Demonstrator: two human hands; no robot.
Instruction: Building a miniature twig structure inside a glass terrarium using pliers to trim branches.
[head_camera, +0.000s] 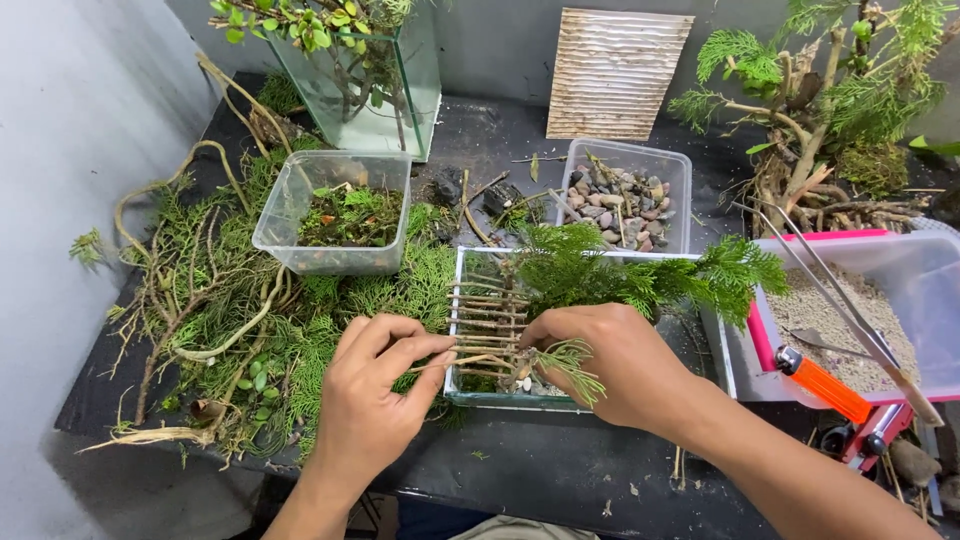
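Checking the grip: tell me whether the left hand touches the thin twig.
Touching. The head view shows the left hand pinching the thin twig between thumb and fingers.

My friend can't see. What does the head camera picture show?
Two hands, the left hand and the right hand, pinch a thin twig over a small glass tank holding a twig ladder and green sprigs. Tubs of pebbles, moss and sand sit around them.
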